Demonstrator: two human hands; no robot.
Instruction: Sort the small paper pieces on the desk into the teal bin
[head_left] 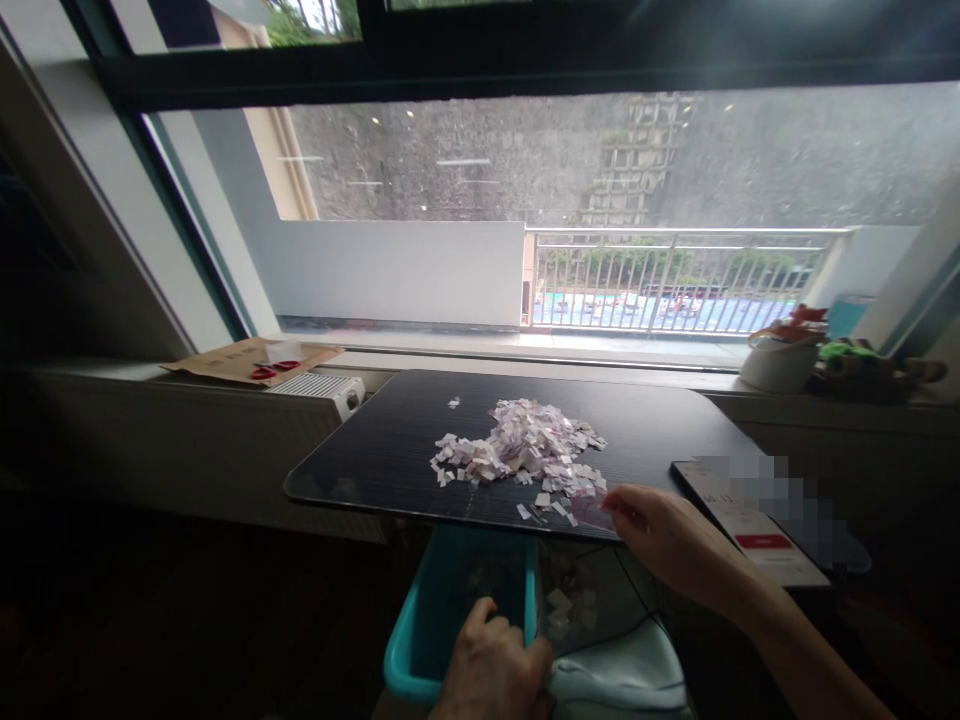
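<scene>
Head view: saw phone [750,525] beside right hand [660,530] on dark table [390,430], red-handled scissors [287,366] on brown envelope [217,362] far left, white pot [776,364] far right. Found teal bin [439,600] below near edge, left hand [495,655] curled at its right rim; could not tell whether gripping. Pinched translucent pink piece [589,508] with right fingertips, at near right of scrap heap [532,440]; pointed it left. Saw heap stretched left to right, mid-table.

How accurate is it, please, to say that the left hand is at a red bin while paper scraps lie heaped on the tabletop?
Not quite: the head view shows the bin by the left hand is turquoise, not red; the rest stands.
</scene>
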